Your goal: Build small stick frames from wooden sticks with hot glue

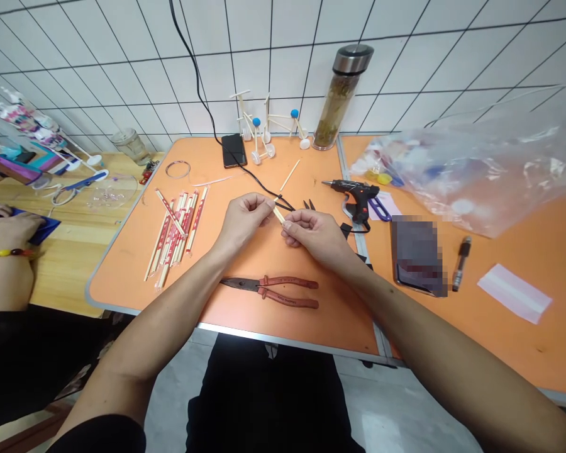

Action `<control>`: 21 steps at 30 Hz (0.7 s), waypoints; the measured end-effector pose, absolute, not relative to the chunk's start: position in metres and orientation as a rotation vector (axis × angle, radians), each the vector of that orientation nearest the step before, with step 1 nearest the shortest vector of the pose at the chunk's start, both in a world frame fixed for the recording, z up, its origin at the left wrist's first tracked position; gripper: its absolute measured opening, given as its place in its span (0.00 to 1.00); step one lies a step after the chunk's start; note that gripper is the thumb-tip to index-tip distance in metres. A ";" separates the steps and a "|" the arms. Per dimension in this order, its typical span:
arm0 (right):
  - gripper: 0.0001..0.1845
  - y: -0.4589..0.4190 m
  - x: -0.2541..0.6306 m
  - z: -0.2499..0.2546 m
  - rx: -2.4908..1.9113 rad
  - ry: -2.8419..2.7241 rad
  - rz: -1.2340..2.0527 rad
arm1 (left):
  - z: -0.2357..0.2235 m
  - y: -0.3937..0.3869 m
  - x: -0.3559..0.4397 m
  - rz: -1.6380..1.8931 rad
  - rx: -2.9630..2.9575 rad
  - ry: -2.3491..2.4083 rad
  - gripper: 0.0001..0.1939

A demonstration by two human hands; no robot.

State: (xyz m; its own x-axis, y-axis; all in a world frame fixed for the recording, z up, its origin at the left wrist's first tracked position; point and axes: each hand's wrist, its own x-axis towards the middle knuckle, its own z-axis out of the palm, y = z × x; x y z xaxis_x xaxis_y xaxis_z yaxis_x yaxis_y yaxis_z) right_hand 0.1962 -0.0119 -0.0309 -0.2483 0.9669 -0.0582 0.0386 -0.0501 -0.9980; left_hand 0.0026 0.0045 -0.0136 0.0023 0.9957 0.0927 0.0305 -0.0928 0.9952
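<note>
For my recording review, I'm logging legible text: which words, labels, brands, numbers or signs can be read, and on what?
None reads clearly.
Red-handled metal pliers: handle lettering, too small.
Pale wooden sticks in red-printed wrappers: print too blurred.

Orange table (339,321) with red-handled pliers (270,291), wrapped sticks (182,226), glue gun (356,198).

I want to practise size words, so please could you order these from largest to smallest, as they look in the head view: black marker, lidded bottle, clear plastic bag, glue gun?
1. Clear plastic bag, by far the largest
2. Lidded bottle
3. Glue gun
4. Black marker, narrow and smallest
</note>
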 end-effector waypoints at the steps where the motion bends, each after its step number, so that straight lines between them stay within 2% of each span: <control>1: 0.16 -0.012 0.196 -0.031 -1.140 -1.393 1.415 | -0.013 0.004 0.003 1.263 1.297 1.183 0.12; 7: 0.17 -0.012 0.195 -0.031 -1.107 -1.397 1.398 | -0.010 0.002 0.005 1.266 1.248 1.148 0.17; 15: 0.16 -0.013 0.196 -0.030 -1.122 -1.409 1.418 | -0.009 0.001 0.004 1.288 1.236 1.157 0.13; 21: 0.17 -0.014 0.194 -0.027 -1.123 -1.405 1.412 | -0.009 0.001 0.006 1.293 1.178 1.073 0.17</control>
